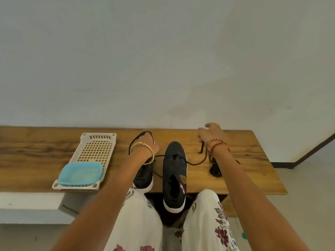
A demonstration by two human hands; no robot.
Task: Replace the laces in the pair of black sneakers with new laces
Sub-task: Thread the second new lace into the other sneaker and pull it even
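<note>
Two black sneakers with white soles lie on the wooden table (244, 160). The middle sneaker (174, 174) points away from me, and its heel hangs over the near edge. The other sneaker (144, 177) is partly hidden under my left forearm. A black lace (198, 162) runs from the middle sneaker's eyelets out to both sides. My left hand (153, 144) holds the lace's left part, which loops over the hand. My right hand (211, 135) grips the right part with curled fingers, and a short end dangles below it. A bundle of black laces (215, 170) lies by my right wrist.
A white perforated plastic tray (97, 147) sits on the table's left part, with a light blue container (81, 173) on its near end. A pale wall rises right behind the table. My knees, in white floral trousers, are under the near edge.
</note>
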